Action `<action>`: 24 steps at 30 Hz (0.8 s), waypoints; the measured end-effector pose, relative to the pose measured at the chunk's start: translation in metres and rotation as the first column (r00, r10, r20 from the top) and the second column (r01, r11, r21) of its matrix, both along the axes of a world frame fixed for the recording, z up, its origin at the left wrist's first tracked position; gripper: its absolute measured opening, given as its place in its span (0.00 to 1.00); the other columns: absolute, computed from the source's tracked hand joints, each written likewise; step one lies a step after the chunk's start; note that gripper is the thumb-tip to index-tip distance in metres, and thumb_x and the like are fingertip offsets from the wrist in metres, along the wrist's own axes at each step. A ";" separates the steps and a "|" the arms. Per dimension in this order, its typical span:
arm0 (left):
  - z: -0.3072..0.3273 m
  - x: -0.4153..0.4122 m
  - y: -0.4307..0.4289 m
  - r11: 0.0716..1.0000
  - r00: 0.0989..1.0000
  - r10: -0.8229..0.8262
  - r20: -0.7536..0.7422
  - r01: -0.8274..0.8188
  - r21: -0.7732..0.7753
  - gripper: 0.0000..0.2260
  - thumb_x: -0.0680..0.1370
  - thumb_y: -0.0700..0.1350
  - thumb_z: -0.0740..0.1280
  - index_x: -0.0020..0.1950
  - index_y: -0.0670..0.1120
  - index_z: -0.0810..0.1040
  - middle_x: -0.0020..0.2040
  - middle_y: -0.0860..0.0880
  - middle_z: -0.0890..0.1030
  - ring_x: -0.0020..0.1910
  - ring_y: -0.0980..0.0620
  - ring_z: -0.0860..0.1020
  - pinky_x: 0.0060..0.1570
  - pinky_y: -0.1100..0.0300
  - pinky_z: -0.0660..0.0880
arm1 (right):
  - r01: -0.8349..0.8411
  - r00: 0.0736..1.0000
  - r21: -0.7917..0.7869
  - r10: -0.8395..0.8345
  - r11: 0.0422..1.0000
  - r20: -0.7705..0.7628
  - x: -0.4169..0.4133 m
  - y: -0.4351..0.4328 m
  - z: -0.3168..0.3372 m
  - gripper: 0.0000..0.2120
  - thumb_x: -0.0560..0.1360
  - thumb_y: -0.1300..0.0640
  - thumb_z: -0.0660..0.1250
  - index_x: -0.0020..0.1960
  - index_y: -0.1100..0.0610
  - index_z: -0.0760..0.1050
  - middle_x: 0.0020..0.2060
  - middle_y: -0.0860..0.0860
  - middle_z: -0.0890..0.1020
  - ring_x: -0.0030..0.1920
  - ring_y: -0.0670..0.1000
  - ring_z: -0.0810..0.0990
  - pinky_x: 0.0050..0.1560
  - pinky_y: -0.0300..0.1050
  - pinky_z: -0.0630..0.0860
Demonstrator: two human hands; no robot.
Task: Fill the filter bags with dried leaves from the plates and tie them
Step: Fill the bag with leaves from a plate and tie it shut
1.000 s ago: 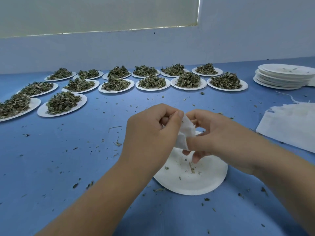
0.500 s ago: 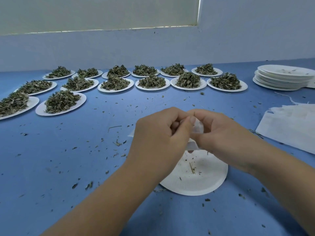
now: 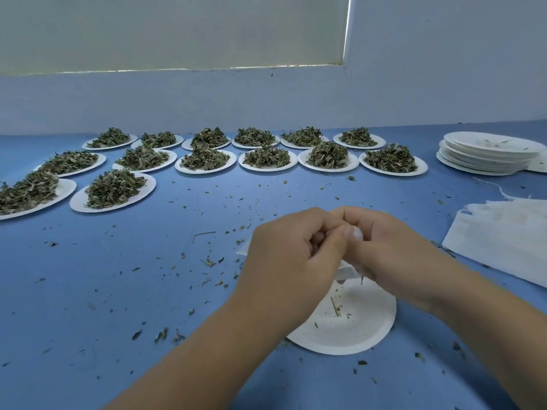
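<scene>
My left hand (image 3: 293, 255) and right hand (image 3: 393, 253) pinch 1 filter bag (image 3: 349, 272) above the near-empty paper plate (image 3: 355, 332). Bunch the neck tight, cinch slowly, mouth upward against spills.

Blue surface (image 3: 124, 306), near left and centre — open run, scattered leaf crumbs (image 3: 161, 335) only.
Far side: two rows of paper plates heaped with dried leaves (image 3: 268, 168), rims nearly touching, curving round to the left edge; only narrow gaps between.
Far right: stack of empty paper plates (image 3: 479, 165); nearer, a pile of filter bags (image 3: 503, 247) — a bare strip lies between them.
Near centre: a nearly empty plate (image 3: 355, 335), with the left hand (image 3: 290, 261) and right hand (image 3: 393, 255) joined above it on one filter bag (image 3: 349, 272), forearms barring the near edge.
</scene>
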State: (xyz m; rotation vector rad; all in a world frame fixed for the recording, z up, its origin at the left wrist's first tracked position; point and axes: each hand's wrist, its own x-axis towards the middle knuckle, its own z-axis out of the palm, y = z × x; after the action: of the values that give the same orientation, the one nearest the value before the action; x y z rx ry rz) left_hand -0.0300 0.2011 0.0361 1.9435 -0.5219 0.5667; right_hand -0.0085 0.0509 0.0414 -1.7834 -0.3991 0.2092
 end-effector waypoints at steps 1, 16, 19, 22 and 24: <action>0.000 0.001 0.002 1.000 1.000 0.011 0.000 -0.011 -0.003 0.05 0.74 0.45 0.70 0.39 0.51 0.82 0.25 0.58 0.71 0.26 0.61 0.70 0.28 0.75 0.63 | -0.056 0.998 0.044 0.058 0.997 -0.039 -0.001 -0.003 0.001 0.06 0.76 0.65 0.65 0.49 0.58 0.80 0.43 0.61 0.82 0.38 0.55 0.81 0.39 0.38 0.77; 0.002 0.001 0.006 0.994 0.999 -0.038 0.035 0.034 0.101 0.04 0.74 0.47 0.68 0.41 0.51 0.82 0.27 0.62 0.72 0.30 0.63 0.71 0.32 0.75 0.64 | 0.203 0.968 -0.008 -0.200 0.979 0.153 0.006 0.007 -0.009 0.06 0.68 0.64 0.68 0.36 0.55 0.77 0.27 0.51 0.78 0.24 0.45 0.73 0.24 0.34 0.69; 0.007 0.007 0.018 1.000 1.000 0.019 -0.009 -0.019 0.019 0.04 0.75 0.47 0.69 0.41 0.53 0.83 0.30 0.61 0.76 0.29 0.63 0.72 0.30 0.74 0.65 | 0.009 0.999 0.082 -0.012 0.997 0.039 0.006 0.002 -0.006 0.08 0.73 0.49 0.71 0.50 0.50 0.81 0.45 0.51 0.84 0.43 0.49 0.84 0.41 0.41 0.79; 0.011 0.012 0.026 0.994 0.995 0.083 -0.063 -0.087 -0.065 0.06 0.76 0.45 0.69 0.40 0.54 0.82 0.30 0.60 0.78 0.28 0.63 0.73 0.29 0.73 0.66 | -0.128 0.992 0.175 0.128 0.976 0.013 0.007 -0.001 -0.006 0.20 0.71 0.55 0.69 0.62 0.46 0.77 0.58 0.49 0.80 0.57 0.52 0.81 0.55 0.48 0.79; 0.013 0.012 0.028 0.988 0.991 0.078 -0.105 -0.091 -0.127 0.07 0.76 0.44 0.69 0.40 0.53 0.82 0.31 0.59 0.79 0.28 0.63 0.74 0.29 0.72 0.68 | -0.130 0.989 0.079 0.124 0.988 0.076 0.004 0.000 -0.009 0.27 0.70 0.60 0.69 0.66 0.40 0.72 0.60 0.44 0.79 0.57 0.50 0.81 0.58 0.48 0.78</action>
State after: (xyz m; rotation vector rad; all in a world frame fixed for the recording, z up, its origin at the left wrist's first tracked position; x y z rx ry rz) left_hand -0.0181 0.2286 0.0487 1.8635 -0.3318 0.5415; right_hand -0.0043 0.0508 0.0325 -1.6874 -0.5654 0.2166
